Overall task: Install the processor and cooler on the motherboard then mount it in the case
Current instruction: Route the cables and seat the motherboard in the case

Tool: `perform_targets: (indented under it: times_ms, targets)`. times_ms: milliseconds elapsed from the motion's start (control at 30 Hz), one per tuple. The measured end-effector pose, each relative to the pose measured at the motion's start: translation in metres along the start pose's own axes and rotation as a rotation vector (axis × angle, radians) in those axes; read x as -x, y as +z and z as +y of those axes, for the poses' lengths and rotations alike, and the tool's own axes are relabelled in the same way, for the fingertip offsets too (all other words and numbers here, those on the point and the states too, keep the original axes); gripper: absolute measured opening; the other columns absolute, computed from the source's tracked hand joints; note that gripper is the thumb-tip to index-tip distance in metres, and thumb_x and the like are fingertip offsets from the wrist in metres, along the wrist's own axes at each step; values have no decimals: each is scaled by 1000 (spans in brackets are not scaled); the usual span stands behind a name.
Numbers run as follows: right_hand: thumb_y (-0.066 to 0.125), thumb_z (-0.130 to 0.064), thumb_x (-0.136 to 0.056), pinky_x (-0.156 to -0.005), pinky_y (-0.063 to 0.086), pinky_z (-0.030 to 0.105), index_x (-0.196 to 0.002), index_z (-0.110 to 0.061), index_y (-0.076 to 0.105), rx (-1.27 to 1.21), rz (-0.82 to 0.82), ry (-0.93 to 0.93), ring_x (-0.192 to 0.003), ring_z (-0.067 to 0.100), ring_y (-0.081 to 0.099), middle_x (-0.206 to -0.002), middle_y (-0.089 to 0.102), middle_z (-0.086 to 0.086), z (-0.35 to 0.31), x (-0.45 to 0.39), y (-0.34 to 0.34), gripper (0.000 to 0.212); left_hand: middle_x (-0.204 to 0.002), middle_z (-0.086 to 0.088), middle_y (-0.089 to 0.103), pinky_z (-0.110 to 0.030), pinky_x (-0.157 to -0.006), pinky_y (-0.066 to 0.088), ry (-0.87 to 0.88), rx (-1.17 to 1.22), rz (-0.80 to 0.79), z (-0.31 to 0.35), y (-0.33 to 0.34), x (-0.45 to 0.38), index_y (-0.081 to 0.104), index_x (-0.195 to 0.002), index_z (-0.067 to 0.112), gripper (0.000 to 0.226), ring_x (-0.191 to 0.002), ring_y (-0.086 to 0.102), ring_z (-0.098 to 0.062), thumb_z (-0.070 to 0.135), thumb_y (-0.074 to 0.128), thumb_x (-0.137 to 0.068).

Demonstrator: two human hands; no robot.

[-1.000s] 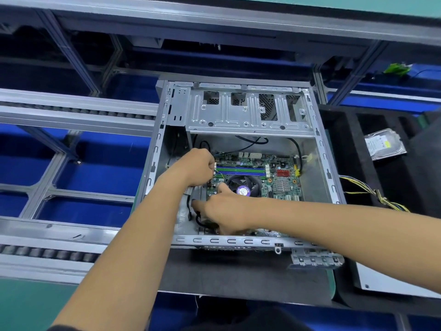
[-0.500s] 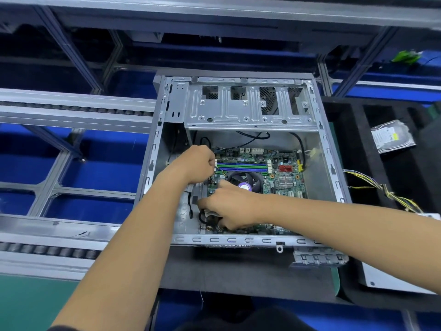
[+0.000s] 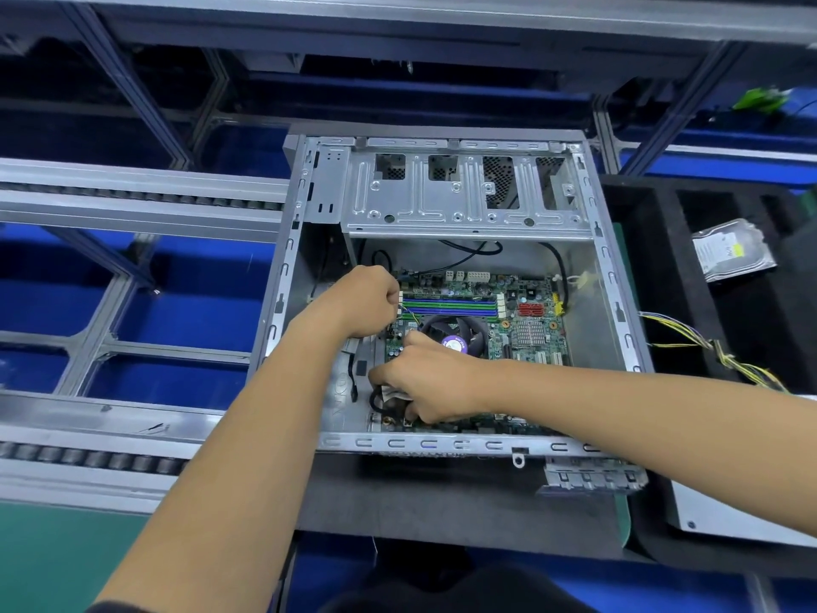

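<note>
The motherboard point(image 3: 521, 320) already lies inside the case point(image 3: 619, 311). Your left hand point(image 3: 367, 303) is fisted on thin wires at its left edge; your right hand point(image 3: 431, 382) pinches a black cable point(image 3: 376, 402) below the cooler point(image 3: 451, 336). Route them clear of the fan before seating.

Open case point(image 3: 612, 276) top above motherboard point(image 3: 521, 320); drive cage point(image 3: 464, 201) overhanging far end, cables point(image 3: 468, 252) beneath.

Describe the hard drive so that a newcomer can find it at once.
Start at the open metal case in the middle. To its right lies a black foam tray. The hard drive lies tilted in it, a silver slab with a white label, apart from the yellow wires nearer the person.
</note>
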State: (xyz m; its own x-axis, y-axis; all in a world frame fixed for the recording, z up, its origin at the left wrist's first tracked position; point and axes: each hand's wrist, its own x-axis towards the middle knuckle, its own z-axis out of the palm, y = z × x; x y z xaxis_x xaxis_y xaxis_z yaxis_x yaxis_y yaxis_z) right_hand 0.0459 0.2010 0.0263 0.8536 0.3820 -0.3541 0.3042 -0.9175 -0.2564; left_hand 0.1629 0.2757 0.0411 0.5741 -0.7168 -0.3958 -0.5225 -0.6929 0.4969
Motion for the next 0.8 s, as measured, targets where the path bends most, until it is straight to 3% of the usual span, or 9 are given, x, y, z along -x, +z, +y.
perform_targets:
  times_ms: [67, 167, 300, 433, 500, 600, 700, 800]
  targets:
    - [62, 4, -73, -72, 18, 27, -105, -8, 56, 10, 7, 4, -72, 29, 54, -54, 42, -4, 1, 0, 0, 35, -90, -23, 66, -40, -71, 52, 2, 8, -1, 0, 0, 0, 63, -82, -8, 24, -71, 49, -24, -5, 41, -76]
    - [64, 0, -75, -85, 27, 28, -102, -9, 56, 8, 7, -29, -68, 28, 51, -57, 44, -4, 1, 0, 2, 29, -90, -23, 66, -39, -70, 52, 3, 14, -4, 0, -1, 1, 64, -82, -8, 24, -70, 49, -23, -6, 40, -76]
    - [66, -9, -79, -90, 32, 29, -99, -12, 54, 26, 25, -83, -72, 29, 55, -69, 59, 1, 1, 1, 6, 23, -91, -22, 66, -38, -70, 51, -1, 18, -14, 0, 0, 1, 63, -81, -8, 24, -72, 50, -24, -6, 40, -76]
    - [61, -1, -70, -85, 44, 37, -100, -9, 55, 61, 33, -76, -62, 30, 44, -59, 43, -1, 5, 0, 5, 32, -90, -23, 66, -37, -69, 51, -10, 32, -17, 0, 0, 0, 63, -81, -9, 23, -71, 49, -24, -6, 40, -77]
    - [61, 0, -67, -82, 42, 36, -96, -8, 55, 65, 24, -103, -62, 32, 45, -58, 39, -2, 6, 0, 4, 31, -85, -23, 64, -33, -65, 47, -17, 29, -23, 0, 0, 0, 63, -82, -10, 24, -69, 46, -23, -6, 40, -76]
    - [64, -3, -70, -85, 37, 33, -97, -8, 56, 36, 20, -103, -66, 33, 52, -59, 42, -2, 6, 1, 6, 29, -77, -15, 57, -30, -63, 42, -20, 18, -27, 0, 0, 0, 62, -82, -10, 24, -68, 44, -22, -6, 39, -75]
    - [67, -5, -70, -90, 38, 35, -98, -8, 57, -4, 17, -87, -60, 30, 46, -58, 43, -3, 6, -1, 8, 29, -79, -18, 60, -33, -64, 45, -12, 24, -24, 0, 0, 0, 62, -82, -10, 24, -68, 46, -23, -6, 39, -75]
    - [65, -3, -67, -83, 45, 38, -96, -9, 55, 8, 13, -97, -58, 29, 42, -54, 38, -5, 6, -2, 7, 31, -87, -22, 65, -37, -68, 51, -6, 32, -18, -1, 0, 0, 64, -81, -8, 24, -69, 49, -24, -6, 40, -76]
